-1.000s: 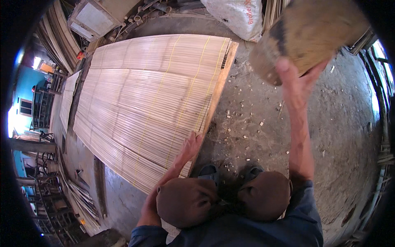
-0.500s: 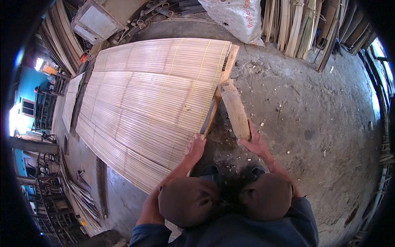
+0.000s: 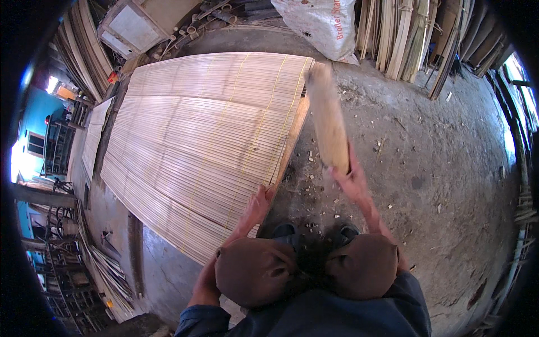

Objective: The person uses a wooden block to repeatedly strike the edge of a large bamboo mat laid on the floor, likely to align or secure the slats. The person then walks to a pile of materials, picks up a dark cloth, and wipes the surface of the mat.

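A wide slatted bamboo mat with yellow cross-stitching spreads ahead and to the left. At its near right corner my left hand is closed around a knife, whose long dark blade lay along the mat's edge in the earlier frame and is hard to make out now. My right hand grips the lower end of a thick bamboo piece. Its blurred upper end is raised near the mat's far right corner. A wooden board lies under the right edge of the mat.
Small pale offcuts are scattered over the concrete floor. A white sack stands at the back, beside upright bundles of bamboo strips. Long strips lie at the left. My knees are bent close below my hands.
The bamboo piece in my right hand has swung up and slightly right, away from the mat's edge. My left hand has shifted slightly down and left, and the dark blade no longer shows clearly.
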Demonstrator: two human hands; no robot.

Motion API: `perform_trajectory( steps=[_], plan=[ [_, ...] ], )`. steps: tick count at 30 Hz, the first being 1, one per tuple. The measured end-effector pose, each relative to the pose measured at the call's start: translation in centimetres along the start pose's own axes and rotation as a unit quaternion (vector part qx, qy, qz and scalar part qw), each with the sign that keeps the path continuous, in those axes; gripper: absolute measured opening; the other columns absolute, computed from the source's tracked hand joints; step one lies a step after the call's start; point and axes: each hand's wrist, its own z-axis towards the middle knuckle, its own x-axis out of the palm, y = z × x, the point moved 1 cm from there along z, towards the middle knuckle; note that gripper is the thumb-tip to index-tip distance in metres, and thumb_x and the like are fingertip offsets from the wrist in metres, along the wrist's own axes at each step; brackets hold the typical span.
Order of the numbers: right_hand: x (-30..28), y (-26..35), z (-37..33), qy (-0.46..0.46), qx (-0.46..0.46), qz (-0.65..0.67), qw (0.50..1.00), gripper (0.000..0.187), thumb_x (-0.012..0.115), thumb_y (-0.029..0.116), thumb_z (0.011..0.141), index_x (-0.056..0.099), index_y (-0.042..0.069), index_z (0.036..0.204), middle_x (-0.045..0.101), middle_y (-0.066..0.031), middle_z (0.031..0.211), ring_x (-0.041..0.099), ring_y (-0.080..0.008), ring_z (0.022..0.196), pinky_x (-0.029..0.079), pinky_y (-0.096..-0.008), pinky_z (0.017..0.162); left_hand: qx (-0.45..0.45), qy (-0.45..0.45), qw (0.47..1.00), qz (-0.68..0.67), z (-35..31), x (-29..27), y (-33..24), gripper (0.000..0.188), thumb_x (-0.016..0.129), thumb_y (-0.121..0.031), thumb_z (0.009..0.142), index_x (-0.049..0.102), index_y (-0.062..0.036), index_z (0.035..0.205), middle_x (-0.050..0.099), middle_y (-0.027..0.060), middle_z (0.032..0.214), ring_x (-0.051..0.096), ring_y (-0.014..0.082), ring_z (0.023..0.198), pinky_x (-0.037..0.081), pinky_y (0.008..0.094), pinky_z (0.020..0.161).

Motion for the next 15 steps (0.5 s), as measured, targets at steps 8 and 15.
perform_trajectory(
  steps=[8,15],
  plan=[
    [0.6,16.4,6.5,-0.247,-0.303,-0.006,0.921,0.107,0.078,0.031,0.074,0.009,0.002,0.151,0.033,-0.0219,0.145,0.039,-0.0323,0.13,0.036,-0.0425,0.107,0.046,-0.029,0.998,0.019,-0.8,-1.9,0.4,0.044,0.043,-0.041,0.099,0.045,0.0026,0.102,0.057,0.0372,0.075,0.054,0.0585,0.083,0.041,0.0633,0.071],
    [3.5,-7.2,0.8,0.155,0.041,-0.187,0.969,0.102,0.075,0.027,0.079,0.007,0.009,0.152,0.052,-0.0257,0.129,0.059,-0.034,0.111,0.046,-0.0423,0.094,0.258,-0.082,0.923,0.273,1.5,-1.0,5.7,0.041,0.049,-0.041,0.097,0.045,-0.0029,0.112,0.06,0.034,0.103,0.061,0.0499,0.086,0.049,0.0581,0.075]
  ],
)
